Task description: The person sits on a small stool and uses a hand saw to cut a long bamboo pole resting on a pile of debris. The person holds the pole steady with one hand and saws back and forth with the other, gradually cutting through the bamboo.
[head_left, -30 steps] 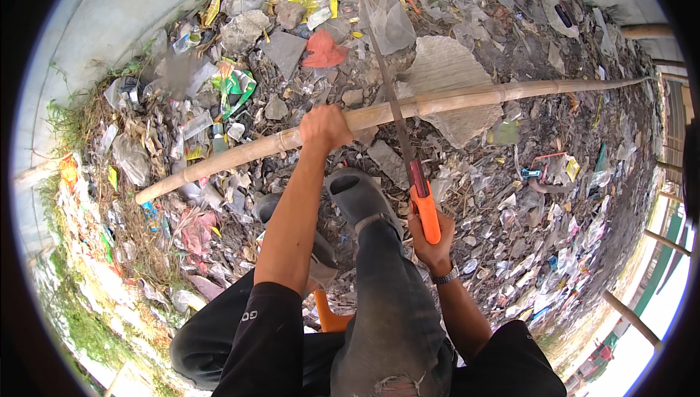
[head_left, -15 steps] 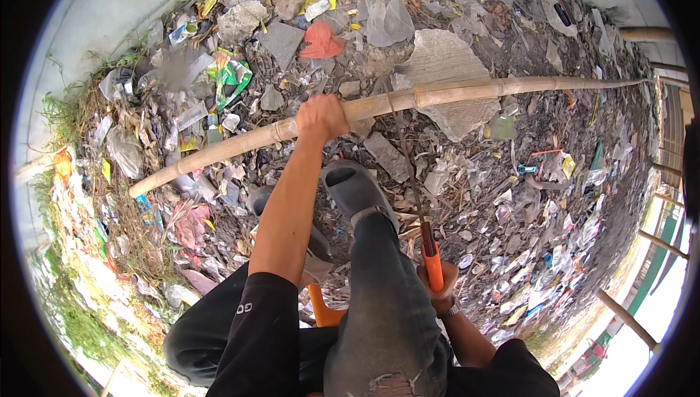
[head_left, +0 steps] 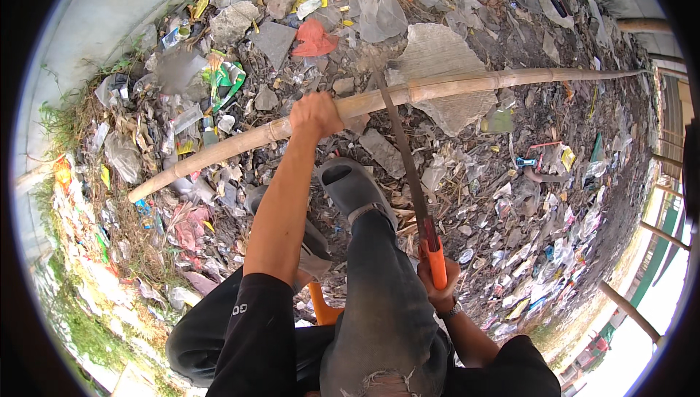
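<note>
A long bamboo pole (head_left: 445, 88) runs across in front of me from the lower left to the far right. My left hand (head_left: 316, 114) is wrapped round it, left of its middle. In my right hand (head_left: 440, 278), beside my right knee, is the orange handle of a hand saw (head_left: 410, 171). Its long dark blade reaches forward and crosses the pole to the right of my left hand. How deep the blade sits in the bamboo I cannot tell. Part of the right hand's fingers is hidden behind the handle.
A flat broken concrete slab (head_left: 445, 54) lies under the pole. Plastic litter, stones and a red scrap (head_left: 315, 38) cover the ground. My grey clog (head_left: 357, 185) is just behind the pole. An orange object (head_left: 322, 306) shows between my legs. A pale wall (head_left: 80, 32) borders the left.
The saw blade has turned so that more of its flat side shows, and it still crosses the pole. My left hand keeps its hold; the whole view has shifted slightly.
</note>
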Demonstrator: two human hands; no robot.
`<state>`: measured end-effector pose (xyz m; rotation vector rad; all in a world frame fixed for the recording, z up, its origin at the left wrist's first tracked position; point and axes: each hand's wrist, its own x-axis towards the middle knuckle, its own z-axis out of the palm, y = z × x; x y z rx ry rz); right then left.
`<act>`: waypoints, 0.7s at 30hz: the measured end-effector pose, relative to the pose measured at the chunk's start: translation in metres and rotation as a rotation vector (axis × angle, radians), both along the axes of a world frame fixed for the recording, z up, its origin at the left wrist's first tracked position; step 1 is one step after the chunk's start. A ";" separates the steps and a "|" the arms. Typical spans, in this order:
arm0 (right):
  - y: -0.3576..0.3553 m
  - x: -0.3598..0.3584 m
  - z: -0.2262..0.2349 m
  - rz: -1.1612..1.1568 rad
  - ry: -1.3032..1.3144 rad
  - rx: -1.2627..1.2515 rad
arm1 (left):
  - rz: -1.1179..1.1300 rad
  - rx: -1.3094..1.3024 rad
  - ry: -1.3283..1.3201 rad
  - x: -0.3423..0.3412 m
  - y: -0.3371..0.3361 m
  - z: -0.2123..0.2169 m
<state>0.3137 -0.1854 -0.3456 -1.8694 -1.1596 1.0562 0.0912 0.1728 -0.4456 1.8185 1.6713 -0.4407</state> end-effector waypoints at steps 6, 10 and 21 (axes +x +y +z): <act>0.115 -0.029 -0.049 -0.006 0.021 0.163 | -0.034 0.001 0.014 0.000 0.006 -0.006; 0.056 -0.014 -0.006 -0.035 0.101 -0.066 | -0.013 0.059 0.014 -0.009 0.002 -0.010; 0.117 -0.028 -0.049 -0.087 0.081 0.149 | 0.006 0.087 -0.004 -0.003 0.014 -0.007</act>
